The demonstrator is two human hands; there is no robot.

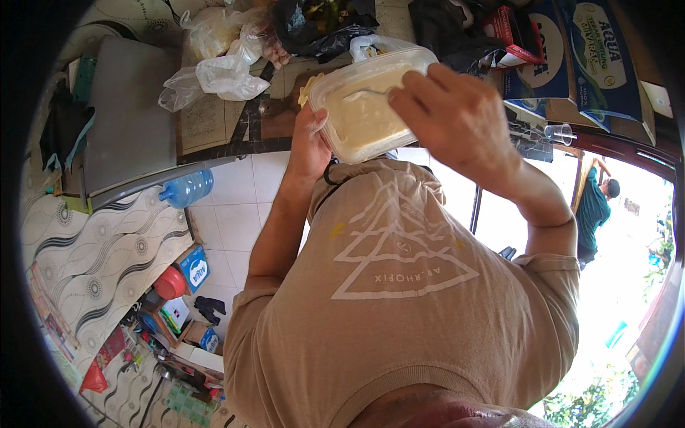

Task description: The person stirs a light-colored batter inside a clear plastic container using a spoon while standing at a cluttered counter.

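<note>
A rectangular translucent plastic tub [327, 136] holding a pale yellow, creamy mixture [369, 120] is tilted over the near edge of the tiled counter [203, 125]. My left hand [311, 143] grips its left side, the thumb over the rim and whitish residue on the thumb. Above the tub's right part, my right hand [463, 112] has its fingers closed on the handle of a thin metal utensil, probably a spoon [366, 93], whose far end lies in the mixture. The fingers hide part of the handle. Something yellow [307, 90] shows behind the tub's left corner.
Clear plastic bags [230, 77] and black plastic bags [326, 43] lie on the counter beyond the tub. Printed cardboard boxes [599, 59] and a clear plastic cup [559, 134] are at right. A blue water jug [187, 188] lies at lower left. Another person [593, 208] is outside, far right.
</note>
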